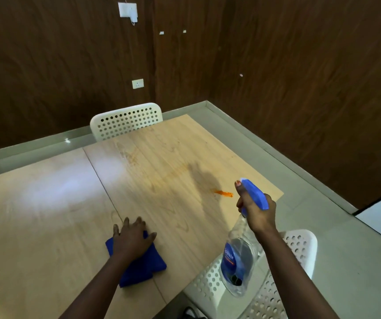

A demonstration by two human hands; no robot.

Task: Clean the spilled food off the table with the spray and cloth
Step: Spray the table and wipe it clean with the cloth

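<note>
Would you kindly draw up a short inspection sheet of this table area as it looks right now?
Surface: light wooden table with an orange spill near its right edge and a fainter orange smear beyond it.
Job's things: spray bottle held above the table's right edge, nozzle toward the spill; folded blue cloth lying on the table.
Clutter: nothing seen.
Hands: left hand rests flat on the cloth; right hand grips the bottle's trigger head.
Cables: a thin white cord at the upper wall switch; dark cable at the bottom edge.
Surroundings: two white perforated chairs, wood-panelled walls, wall socket.
</note>
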